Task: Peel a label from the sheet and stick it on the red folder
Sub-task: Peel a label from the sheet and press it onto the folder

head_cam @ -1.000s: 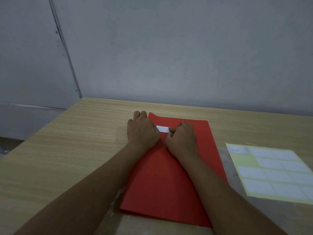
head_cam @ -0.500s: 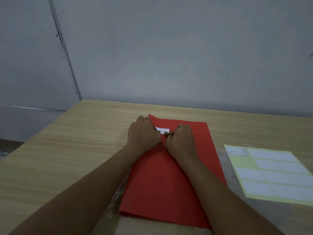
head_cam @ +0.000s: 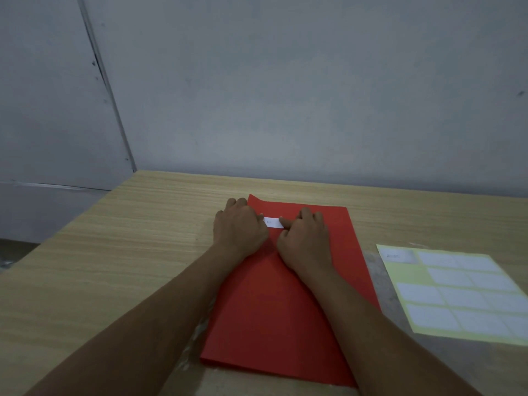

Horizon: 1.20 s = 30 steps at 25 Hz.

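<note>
The white label (head_cam: pixel 273 222) already lay on the red folder (head_cam: pixel 274 304) near its far edge, so the peeling was done and only the pressing down seemed left. The left hand (head_cam: pixel 241 227) and right hand (head_cam: pixel 305 238), both curled and holding nothing, pressed its two ends; whether it was fully stuck was hard to judge. The label sheet (head_cam: pixel 457 290) lay well to the right on the table (head_cam: pixel 114 267). Compared with half a second earlier, more of the label showed between the hands.

label (head_cam: pixel 273 222) ends hidden under both hands, its writing too small to read, label sheet (head_cam: pixel 457 292) cut off at right edge
</note>
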### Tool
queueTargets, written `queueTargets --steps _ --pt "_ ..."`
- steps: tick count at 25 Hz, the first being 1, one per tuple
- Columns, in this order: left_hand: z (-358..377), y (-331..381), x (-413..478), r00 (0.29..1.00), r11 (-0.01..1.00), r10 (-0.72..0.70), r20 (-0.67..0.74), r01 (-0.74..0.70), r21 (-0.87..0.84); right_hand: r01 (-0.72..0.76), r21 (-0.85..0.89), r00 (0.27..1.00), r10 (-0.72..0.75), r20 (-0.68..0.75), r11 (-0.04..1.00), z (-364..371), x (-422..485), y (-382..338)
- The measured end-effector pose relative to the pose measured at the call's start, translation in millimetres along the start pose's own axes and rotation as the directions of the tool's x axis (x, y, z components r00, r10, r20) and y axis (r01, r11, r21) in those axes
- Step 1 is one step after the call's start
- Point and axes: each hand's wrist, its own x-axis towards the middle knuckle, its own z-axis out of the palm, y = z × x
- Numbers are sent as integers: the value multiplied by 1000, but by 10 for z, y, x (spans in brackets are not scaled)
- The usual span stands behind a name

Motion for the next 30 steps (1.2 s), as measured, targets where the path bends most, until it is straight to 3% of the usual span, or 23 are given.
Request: queueTargets --steps 7,14,18,26,30 --pt "19 -29 21 993 995 104 60 -103 -15 93 -63 993 -87 85 994 -2 6 7" --pt "15 -30 -14 996 991 -85 -22 83 -101 -41 -18 998 40 -38 999 11 11 -14" --pt "-14 -25 -26 990 981 -139 -14 136 -135 -43 -1 999 43 -33 999 -8 4 6" --pt "-112 -59 -99 996 990 -83 30 86 -116 -30 -36 999 31 32 999 -118 -4 -25" --pt "-212 -35 -167 998 988 -35 52 43 -151 -64 70 997 60 58 995 -241 -76 -44"
